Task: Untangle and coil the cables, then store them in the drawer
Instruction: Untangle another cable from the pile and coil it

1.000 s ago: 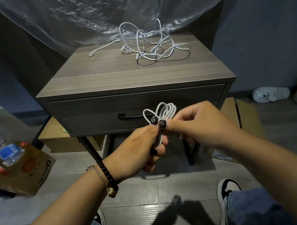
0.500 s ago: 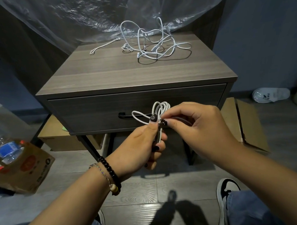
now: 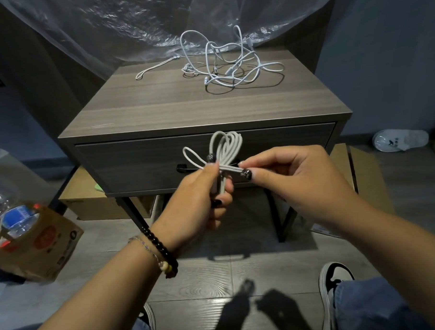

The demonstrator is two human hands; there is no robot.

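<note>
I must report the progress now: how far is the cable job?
Nearly done: one white cable is looped into a bundle, gripped by the left hand. In hand: the right hand pinches its end, wrapping it round the bundle. Left: the tangled cables on the nightstand top are untouched, and the drawer is closed.

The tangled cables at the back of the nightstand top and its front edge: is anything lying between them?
No. In the head view, only bare wood top separates the tangled cables from the front edge.
</note>
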